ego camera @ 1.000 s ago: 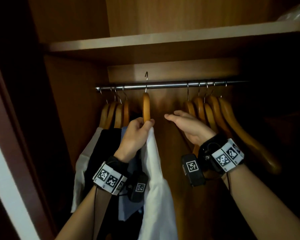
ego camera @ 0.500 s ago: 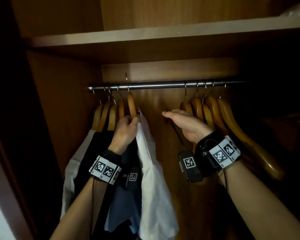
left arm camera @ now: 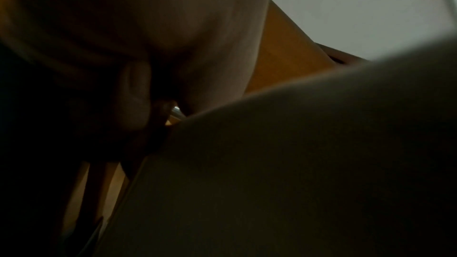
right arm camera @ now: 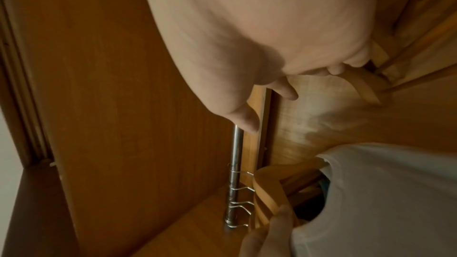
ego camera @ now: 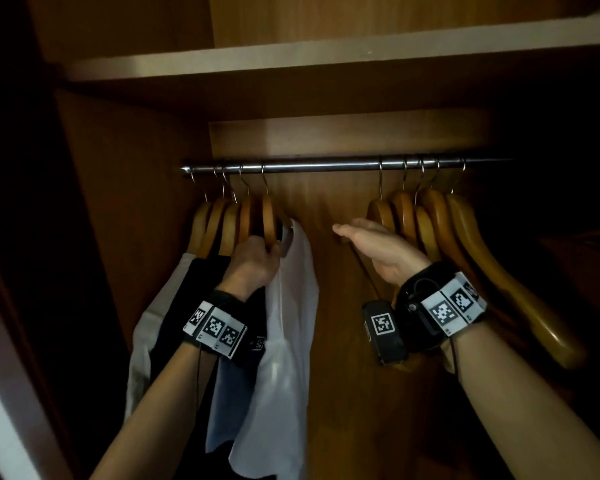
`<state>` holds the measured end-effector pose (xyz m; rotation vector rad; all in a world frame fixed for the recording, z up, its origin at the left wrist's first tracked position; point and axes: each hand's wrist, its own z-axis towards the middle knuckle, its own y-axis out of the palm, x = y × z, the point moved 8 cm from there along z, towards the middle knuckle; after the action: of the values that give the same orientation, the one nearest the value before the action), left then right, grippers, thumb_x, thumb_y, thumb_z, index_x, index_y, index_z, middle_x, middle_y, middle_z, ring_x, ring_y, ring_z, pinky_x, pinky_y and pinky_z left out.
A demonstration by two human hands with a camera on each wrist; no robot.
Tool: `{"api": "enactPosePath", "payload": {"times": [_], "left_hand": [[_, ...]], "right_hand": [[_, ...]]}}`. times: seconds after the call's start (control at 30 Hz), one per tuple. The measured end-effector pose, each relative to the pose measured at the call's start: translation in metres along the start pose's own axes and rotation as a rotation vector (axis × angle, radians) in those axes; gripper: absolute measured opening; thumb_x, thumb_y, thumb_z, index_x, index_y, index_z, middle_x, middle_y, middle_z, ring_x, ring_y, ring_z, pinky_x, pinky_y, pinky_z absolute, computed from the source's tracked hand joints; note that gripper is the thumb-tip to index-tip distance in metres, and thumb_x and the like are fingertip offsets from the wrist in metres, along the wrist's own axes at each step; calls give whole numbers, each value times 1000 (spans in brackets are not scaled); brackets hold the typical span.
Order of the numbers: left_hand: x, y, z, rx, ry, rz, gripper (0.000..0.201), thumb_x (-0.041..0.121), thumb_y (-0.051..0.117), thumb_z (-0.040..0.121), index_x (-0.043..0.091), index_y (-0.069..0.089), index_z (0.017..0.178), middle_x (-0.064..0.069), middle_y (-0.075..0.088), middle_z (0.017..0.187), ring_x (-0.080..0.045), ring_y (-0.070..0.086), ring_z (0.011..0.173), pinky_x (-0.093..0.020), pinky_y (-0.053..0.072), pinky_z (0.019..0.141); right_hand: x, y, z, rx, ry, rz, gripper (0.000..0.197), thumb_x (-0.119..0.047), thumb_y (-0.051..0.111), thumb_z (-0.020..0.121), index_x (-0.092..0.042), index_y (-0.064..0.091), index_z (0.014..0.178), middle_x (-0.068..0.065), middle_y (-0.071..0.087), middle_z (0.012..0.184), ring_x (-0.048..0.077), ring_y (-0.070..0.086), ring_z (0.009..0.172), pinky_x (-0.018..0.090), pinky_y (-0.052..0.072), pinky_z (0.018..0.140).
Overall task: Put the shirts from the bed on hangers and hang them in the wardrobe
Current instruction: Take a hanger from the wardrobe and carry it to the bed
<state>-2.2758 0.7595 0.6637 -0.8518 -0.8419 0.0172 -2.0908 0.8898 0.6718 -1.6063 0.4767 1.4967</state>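
A white shirt (ego camera: 288,306) hangs on a wooden hanger (ego camera: 268,220) whose hook sits on the metal rail (ego camera: 326,165), at the right end of the left group of hangers. My left hand (ego camera: 257,258) grips that hanger's shoulder and the shirt's collar. My right hand (ego camera: 371,244) is held flat with straight fingers beside the empty hangers (ego camera: 430,223) on the right, holding nothing. In the right wrist view the white shirt (right arm camera: 371,192) and the rail (right arm camera: 235,173) show below my right hand's fingers (right arm camera: 284,89). The left wrist view is dark, mostly palm and cloth.
Dark, grey and blue garments (ego camera: 187,306) hang on the left hangers. A wooden shelf (ego camera: 291,60) runs above the rail. The wardrobe's side wall (ego camera: 125,237) stands close on the left. A gap of bare rail lies between the two hanger groups.
My left hand slid the hanger with the white shirt leftwards along the rail, up against the other clothed hangers. My right hand stayed near the empty hangers and flattened.
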Motion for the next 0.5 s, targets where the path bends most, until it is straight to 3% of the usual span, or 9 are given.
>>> {"api": "enactPosePath", "payload": {"times": [0.1, 0.2, 0.33, 0.4, 0.5], "left_hand": [[0, 3, -1, -1, -24, 39, 41, 34, 47, 109, 3, 71, 99, -15, 70, 89, -31, 67, 82, -29, 45, 61], [2, 0, -6, 47, -26, 99, 40, 39, 47, 108, 4, 67, 108, -16, 71, 99, -34, 68, 89, -37, 55, 76], [12, -4, -21, 111, 63, 206, 33, 36, 57, 103, 5, 56, 114, -13, 70, 98, -35, 69, 88, -37, 54, 71], [15, -5, -26, 127, 104, 280, 30, 31, 59, 103, 3, 56, 115, -14, 69, 98, -36, 69, 88, -37, 52, 68], [15, -8, -27, 133, 136, 320, 25, 29, 57, 103, 5, 58, 108, -16, 69, 101, -37, 68, 89, -42, 56, 72]], "right_hand": [[-2, -5, -6, 21, -23, -29, 76, -50, 61, 103, -25, 27, 166, 4, 27, 172, 26, 28, 156, 42, 25, 124], [-14, -15, -19, 77, -99, -71, 68, -46, 60, 105, -28, 31, 164, 4, 32, 169, 25, 35, 152, 35, 34, 114], [-29, -28, -32, 139, -196, -125, 66, -41, 58, 107, -30, 29, 164, 1, 31, 169, 23, 32, 154, 27, 31, 102], [-32, -31, -32, 159, -203, -172, 69, -41, 59, 107, -28, 26, 165, 3, 31, 169, 24, 33, 153, 28, 33, 105], [-30, -33, -29, 165, -146, -242, 79, -44, 58, 106, -22, 14, 168, 6, 21, 173, 28, 26, 157, 38, 33, 122]]}}
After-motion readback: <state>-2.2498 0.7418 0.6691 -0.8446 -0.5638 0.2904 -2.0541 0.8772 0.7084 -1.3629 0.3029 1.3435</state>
